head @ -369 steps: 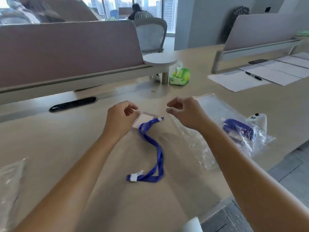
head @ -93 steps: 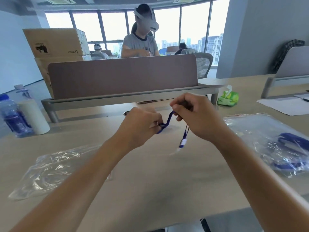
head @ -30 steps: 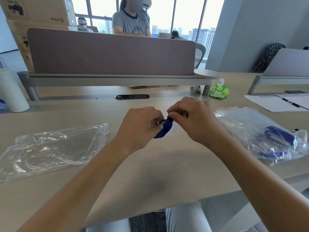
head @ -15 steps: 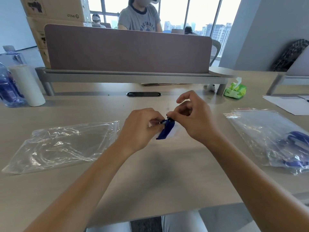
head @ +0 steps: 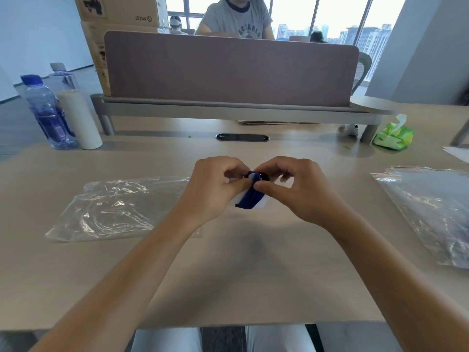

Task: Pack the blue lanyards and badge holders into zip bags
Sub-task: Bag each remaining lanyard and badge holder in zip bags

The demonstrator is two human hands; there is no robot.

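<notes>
Both hands are meeting over the middle of the table (head: 228,275). The left hand (head: 213,189) and the right hand (head: 297,191) are pinching a folded blue lanyard (head: 250,200) between their fingertips, with a pale badge holder (head: 261,205) showing just beneath it. A clear zip bag (head: 119,207) is lying flat to the left, and a second bag (head: 431,212) is lying to the right, partly cut off by the frame edge. Two water bottles (head: 48,113) and a white cup (head: 81,120) are standing at the far left. A green tissue pack (head: 393,137) is sitting at the far right, near a divider (head: 228,72). Behind the divider, a person (head: 236,19) is sitting.
</notes>
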